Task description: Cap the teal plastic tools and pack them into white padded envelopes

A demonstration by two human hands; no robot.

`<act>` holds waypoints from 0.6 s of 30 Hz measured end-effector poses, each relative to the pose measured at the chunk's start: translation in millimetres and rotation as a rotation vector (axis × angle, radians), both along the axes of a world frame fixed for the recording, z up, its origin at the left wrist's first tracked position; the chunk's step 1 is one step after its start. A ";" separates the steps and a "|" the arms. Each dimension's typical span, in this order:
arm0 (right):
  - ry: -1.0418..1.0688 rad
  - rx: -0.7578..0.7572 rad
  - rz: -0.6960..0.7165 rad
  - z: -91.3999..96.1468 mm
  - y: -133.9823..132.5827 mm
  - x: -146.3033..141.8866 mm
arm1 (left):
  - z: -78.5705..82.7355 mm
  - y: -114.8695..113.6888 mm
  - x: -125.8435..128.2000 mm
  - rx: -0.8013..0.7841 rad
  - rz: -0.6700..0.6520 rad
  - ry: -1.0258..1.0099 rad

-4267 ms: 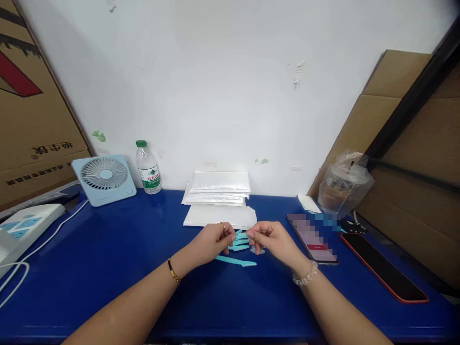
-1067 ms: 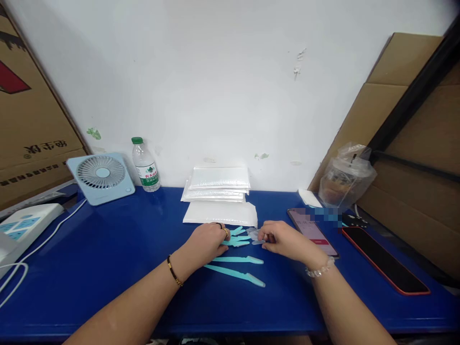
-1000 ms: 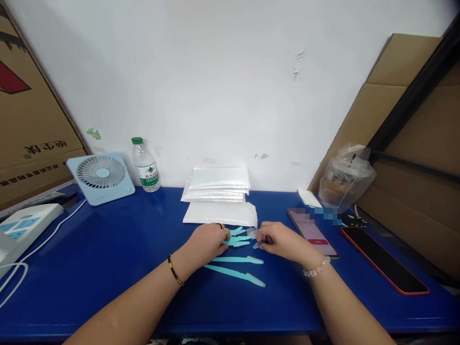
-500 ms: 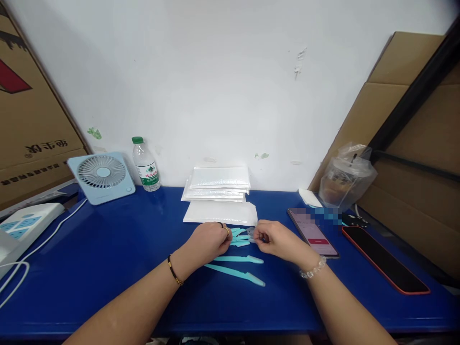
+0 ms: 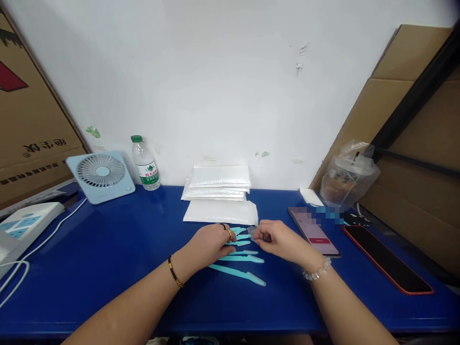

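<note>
Several turquoise eyebrow razors (image 5: 237,273) lie on the blue table with their blade ends to the right. The lower three are spread apart from one another, and the others sit in a loose bunch by my fingers. My left hand (image 5: 212,243) rests over the handles of the bunch, thumb and fingers apart. At the blade side, my right hand (image 5: 276,239) is closed in a pinch at some small clear plastic pieces (image 5: 251,231). Its curled fingers partly hide them.
White padded mailers (image 5: 220,184) are stacked at the wall, one lying in front. To the left are a blue fan (image 5: 102,175), a water bottle (image 5: 146,165) and a power strip (image 5: 27,225). Phones (image 5: 388,258) and a bagged drink cup (image 5: 347,177) are on the right.
Another razor now shows separately, just above the spread ones. My left thumb has parted from the fingers. My right hand has barely moved.
</note>
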State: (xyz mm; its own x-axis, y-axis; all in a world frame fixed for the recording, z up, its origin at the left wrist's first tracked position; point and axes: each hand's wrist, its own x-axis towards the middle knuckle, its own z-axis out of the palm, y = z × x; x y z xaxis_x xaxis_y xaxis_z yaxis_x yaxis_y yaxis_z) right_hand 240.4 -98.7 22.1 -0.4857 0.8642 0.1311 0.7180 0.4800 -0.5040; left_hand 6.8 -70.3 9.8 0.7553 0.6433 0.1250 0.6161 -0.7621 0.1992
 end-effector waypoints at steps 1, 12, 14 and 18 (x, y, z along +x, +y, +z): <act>-0.015 0.026 -0.032 -1.1 1.6 2.1 | -0.1 2.1 -1.5 0.019 0.018 0.012; -0.128 0.080 -0.134 -8.6 7.4 -0.4 | -0.1 7.4 -1.6 0.132 0.055 0.134; -0.084 0.042 -0.149 -8.1 8.4 4.3 | 0.8 7.3 -1.4 0.156 0.058 0.141; 0.030 -0.044 -0.162 -6.0 10.3 13.2 | 4.8 6.5 -0.9 0.195 0.070 0.151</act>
State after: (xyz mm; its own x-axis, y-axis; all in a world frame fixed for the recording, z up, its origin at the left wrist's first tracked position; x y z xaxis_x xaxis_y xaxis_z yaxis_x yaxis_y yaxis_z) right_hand 253.7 -88.3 16.0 -0.3359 0.9362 0.1034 0.7685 0.3359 -0.5446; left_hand 6.0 -63.8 14.6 0.7296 0.6691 0.1415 0.6800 -0.7318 -0.0458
